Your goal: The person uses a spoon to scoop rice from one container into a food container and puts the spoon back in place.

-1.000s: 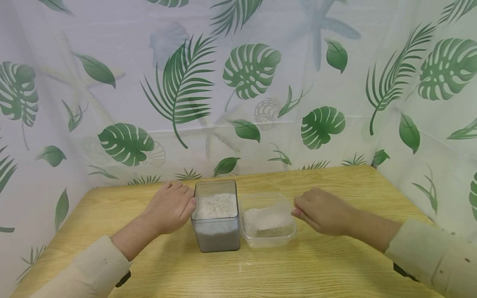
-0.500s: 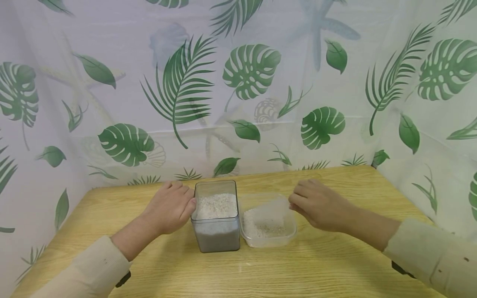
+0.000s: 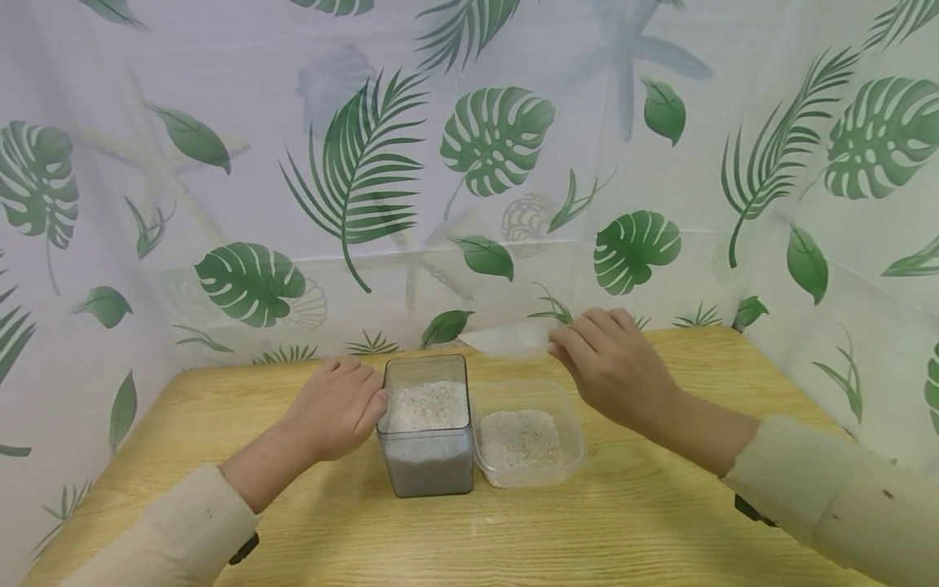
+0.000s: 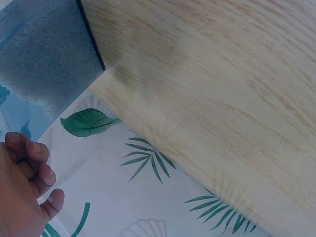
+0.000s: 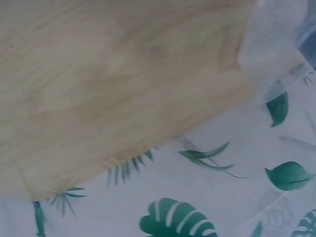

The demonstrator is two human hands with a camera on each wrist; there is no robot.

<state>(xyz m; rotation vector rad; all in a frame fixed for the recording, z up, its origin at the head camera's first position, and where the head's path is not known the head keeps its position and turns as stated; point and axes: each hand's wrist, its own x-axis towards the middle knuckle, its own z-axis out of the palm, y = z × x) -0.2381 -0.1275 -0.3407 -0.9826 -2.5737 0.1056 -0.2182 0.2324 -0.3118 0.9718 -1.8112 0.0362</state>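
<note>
In the head view, a tall smoky-grey square container (image 3: 429,469) stands on the table, filled partway with pale, rice-like grains (image 3: 428,408). My left hand (image 3: 333,408) holds it by its left rim, thumb at the corner. The left wrist view shows that hand's curled fingers (image 4: 37,163) beside the container's wall (image 4: 54,54). Touching or close to its right side sits a low clear plastic tub (image 3: 535,473), its bottom covered with similar grains. Raised above and behind this tub, my right hand (image 3: 616,367) grips a translucent plastic scoop (image 3: 509,338), its tip pointing left.
A wood-grain table (image 3: 513,538) carries both containers near its back edge. White curtains (image 3: 411,163) printed with green leaves hang behind it and at both sides.
My right hand has lifted the scoop up and back out of the clear tub, tilting it leftward. The left hand and both containers stay put.
</note>
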